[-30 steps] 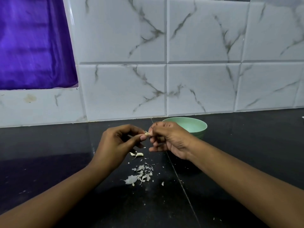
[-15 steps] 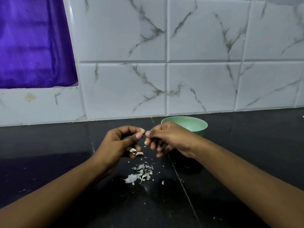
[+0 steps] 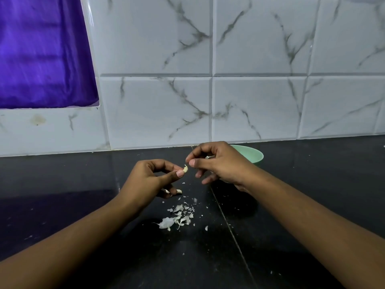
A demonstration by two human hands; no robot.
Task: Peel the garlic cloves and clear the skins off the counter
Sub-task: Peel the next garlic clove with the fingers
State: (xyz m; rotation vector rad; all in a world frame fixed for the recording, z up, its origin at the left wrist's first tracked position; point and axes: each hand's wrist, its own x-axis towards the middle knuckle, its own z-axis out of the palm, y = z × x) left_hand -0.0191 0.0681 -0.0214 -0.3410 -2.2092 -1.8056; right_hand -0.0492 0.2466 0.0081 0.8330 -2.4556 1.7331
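My left hand [image 3: 150,178] pinches a small pale garlic clove [image 3: 185,169] between thumb and forefinger, above the black counter [image 3: 83,195]. My right hand [image 3: 218,163] hovers just right of the clove, a little apart from it. Its thumb and forefinger tips are together, and I see nothing between them. A heap of white garlic skins [image 3: 180,215] lies on the counter below both hands. Two more pale curled scraps [image 3: 178,191] lie by the lower fingers of my left hand. A blurred scrap [image 3: 194,200] hangs in the air above the heap.
A mint-green bowl [image 3: 257,156] stands behind my right hand, near the marble-tiled wall [image 3: 250,101], and its contents are hidden. Purple cloth [image 3: 41,55] fills a recess at the upper left. A seam [image 3: 233,236] runs down the counter beside the skins.
My hands have drawn apart: the right one lifted up and right off the clove, which stays in my left fingers. A scrap of skin is dropping toward the heap.
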